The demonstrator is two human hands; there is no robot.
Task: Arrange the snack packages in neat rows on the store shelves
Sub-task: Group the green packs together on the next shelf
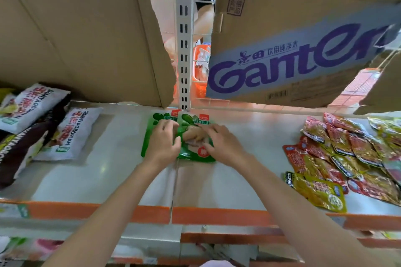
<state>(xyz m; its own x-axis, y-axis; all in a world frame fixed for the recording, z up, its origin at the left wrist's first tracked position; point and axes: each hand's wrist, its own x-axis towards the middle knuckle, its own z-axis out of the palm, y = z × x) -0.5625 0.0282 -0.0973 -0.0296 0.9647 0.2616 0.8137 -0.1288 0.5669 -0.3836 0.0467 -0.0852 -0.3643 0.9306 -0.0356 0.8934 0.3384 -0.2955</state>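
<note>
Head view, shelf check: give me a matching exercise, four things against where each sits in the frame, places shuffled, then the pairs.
Things:
1. green packs
2. white bags
3. red and gold packs
4. Ganten box

Places:
A. above the shelf, upper right
B. shelf's left end
C. mid-shelf, under both hands
D. shelf's right end

Pairs: 1-C, 2-B, 3-D, 4-A. The left hand and right hand both rest on the green packs, fingers curled.
</note>
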